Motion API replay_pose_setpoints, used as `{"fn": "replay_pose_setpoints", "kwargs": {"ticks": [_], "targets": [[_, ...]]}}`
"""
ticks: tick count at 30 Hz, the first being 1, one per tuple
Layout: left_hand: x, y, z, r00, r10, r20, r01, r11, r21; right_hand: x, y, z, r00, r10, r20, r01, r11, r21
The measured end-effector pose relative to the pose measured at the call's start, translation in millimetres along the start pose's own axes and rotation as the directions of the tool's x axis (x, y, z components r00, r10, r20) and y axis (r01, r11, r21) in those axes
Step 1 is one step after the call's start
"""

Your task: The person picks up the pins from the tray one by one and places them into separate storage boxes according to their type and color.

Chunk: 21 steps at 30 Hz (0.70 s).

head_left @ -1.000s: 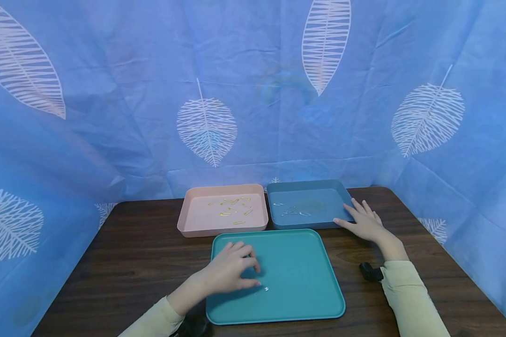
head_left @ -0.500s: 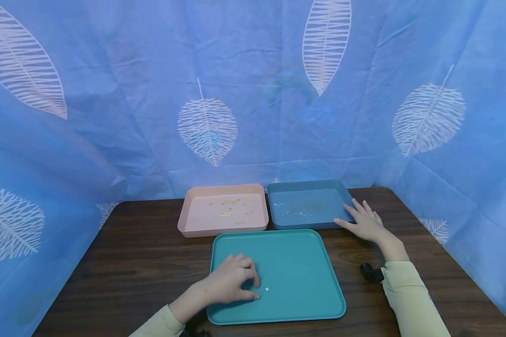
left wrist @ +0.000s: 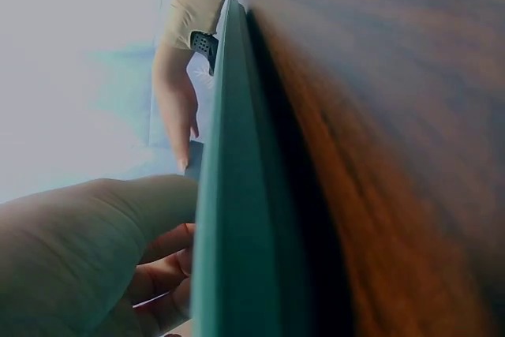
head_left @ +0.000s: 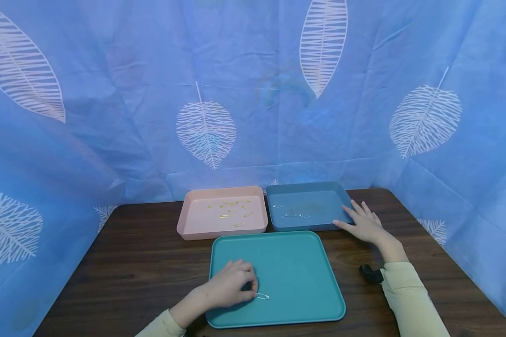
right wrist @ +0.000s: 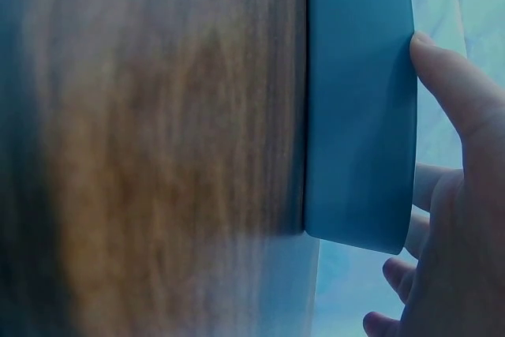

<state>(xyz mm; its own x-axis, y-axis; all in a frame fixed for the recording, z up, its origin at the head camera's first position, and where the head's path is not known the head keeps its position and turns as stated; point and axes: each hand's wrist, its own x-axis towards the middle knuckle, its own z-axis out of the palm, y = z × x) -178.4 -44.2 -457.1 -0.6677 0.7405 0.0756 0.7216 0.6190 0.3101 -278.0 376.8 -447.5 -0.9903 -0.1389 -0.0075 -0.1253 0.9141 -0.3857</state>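
Note:
Over the left half of the teal tray point(head_left: 297, 276), my left hand point(head_left: 233, 286) pinches one end of a silver safety pin point(head_left: 263, 296) between thumb and fingertips. The pin's other end points right, low over the tray floor. In the left wrist view the tray's rim point(left wrist: 237, 195) hides the pin and the fingertips of the left hand point(left wrist: 71, 250). My right hand point(head_left: 368, 227) rests on the near right corner of the blue tray point(head_left: 309, 227), fingers spread, with the thumb on the rim, as the right wrist view also shows.
Several silver safety pins point(head_left: 290, 213) lie in the blue tray. Left of it, a pink tray point(head_left: 189, 224) contains several gold safety pins point(head_left: 225, 216). All three trays stand close together on a dark wooden table point(head_left: 122, 262), with a blue leaf-patterned cloth point(head_left: 253, 126) behind.
My left hand has lowered slightly toward the near side of the teal tray, its thumb and fingers closing on the safety pin. More of the pin shows now. The right hand stays in place.

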Motion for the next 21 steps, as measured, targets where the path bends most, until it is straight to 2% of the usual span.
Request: {"fn": "replay_pose_setpoints", "kwargs": {"ticks": [6, 12, 21], "targets": [[0.3, 3.5, 0.2, 0.999, 0.038, -0.022, -0.036, 0.998, 0.057, -1, -1, -2, 1.0, 0.005, -0.003, -0.005, 1.0, -0.005], [2.2, 2.4, -1.1, 0.998, 0.063, -0.027, -0.062, 0.997, 0.043, -1, -3, -3, 1.0, 0.005, -0.005, -0.005, 1.0, -0.009], [19.0, 4.9, -8.4, 0.991, 0.115, -0.069, -0.108, 0.99, 0.095, -2, -5, -3, 1.0, 0.006, 0.005, -0.006, 1.0, -0.003]]}}
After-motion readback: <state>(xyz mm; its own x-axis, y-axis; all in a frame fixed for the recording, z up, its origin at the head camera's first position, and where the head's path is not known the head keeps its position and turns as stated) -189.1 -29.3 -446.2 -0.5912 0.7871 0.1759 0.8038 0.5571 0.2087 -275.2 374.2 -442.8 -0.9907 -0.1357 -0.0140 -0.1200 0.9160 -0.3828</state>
